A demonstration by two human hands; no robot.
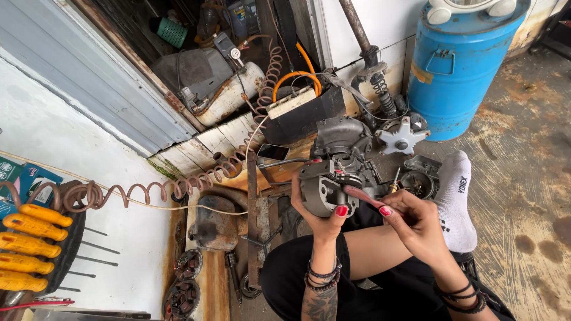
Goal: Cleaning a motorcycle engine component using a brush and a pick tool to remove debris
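The left hand (321, 215) grips a grey engine part (324, 187) from below, fingers wrapped around its rim, holding it up over the lap. The right hand (416, 223) pinches a red-handled tool (364, 197), fingers closed narrow on it; its long axis runs from the hand up-left, tip at the part. Beyond stands a blue drum (458, 65), lid on, contents hidden. At far left a rack holds yellow screwdrivers (30, 244), shafts pointing right.
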